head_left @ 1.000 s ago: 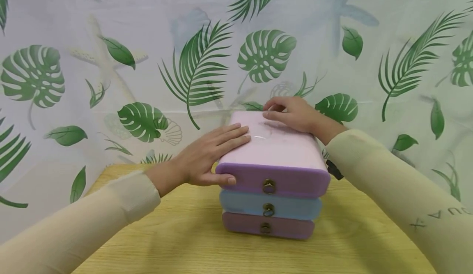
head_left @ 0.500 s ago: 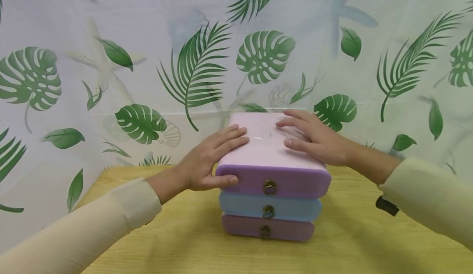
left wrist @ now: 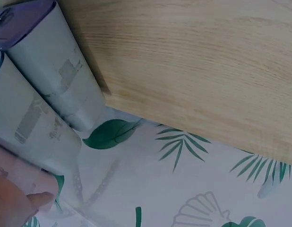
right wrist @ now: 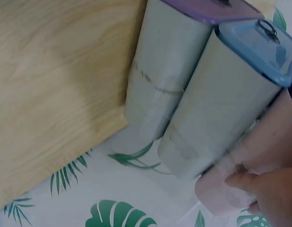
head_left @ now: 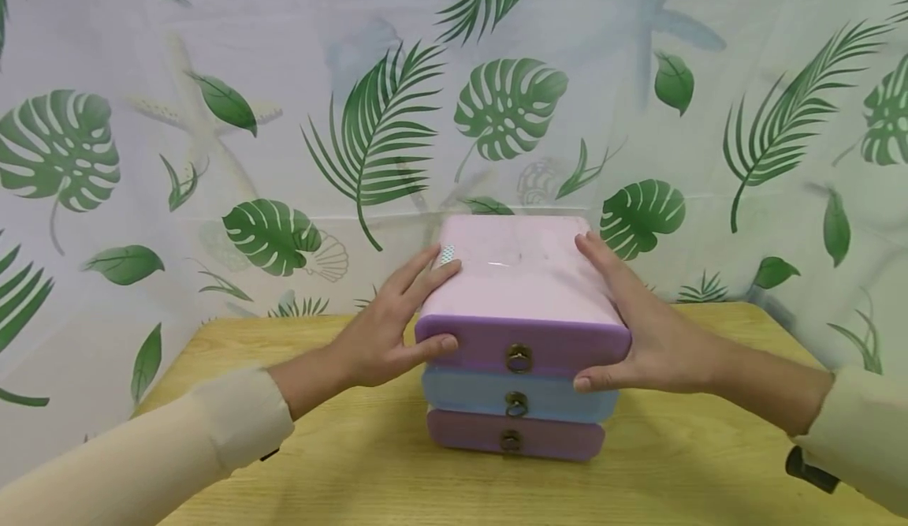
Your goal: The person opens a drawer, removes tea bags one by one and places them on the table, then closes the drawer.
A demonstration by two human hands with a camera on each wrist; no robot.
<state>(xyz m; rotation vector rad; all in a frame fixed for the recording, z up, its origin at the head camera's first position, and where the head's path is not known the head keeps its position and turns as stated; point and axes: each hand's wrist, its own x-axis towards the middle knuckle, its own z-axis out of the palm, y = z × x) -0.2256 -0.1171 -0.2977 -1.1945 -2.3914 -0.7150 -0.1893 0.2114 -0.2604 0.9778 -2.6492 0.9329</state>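
Observation:
A small stack of three drawer boxes stands before me, its pink-topped upper drawer box [head_left: 511,289] having a purple front. Below it are a blue drawer [head_left: 468,390] and a lower purple drawer [head_left: 471,429], each with a bronze ring pull. My left hand [head_left: 386,321] rests along the top box's left edge, thumb against its front. My right hand [head_left: 660,337] lies along the right side, fingers straight, thumb spread low by the blue front. In the wrist views, left fingers [left wrist: 18,201] and right fingers [right wrist: 245,182] touch the pink box's sides.
The wooden table [head_left: 340,463] carries the stack near its far edge. Behind hangs a white cloth [head_left: 269,147] printed with green leaves. Worn tape marks show on the white side walls [right wrist: 172,71] of the lower boxes.
My right hand has come off the pink top and moved down to the right side. My left fingers have drawn back toward the left edge, uncovering a small patterned patch.

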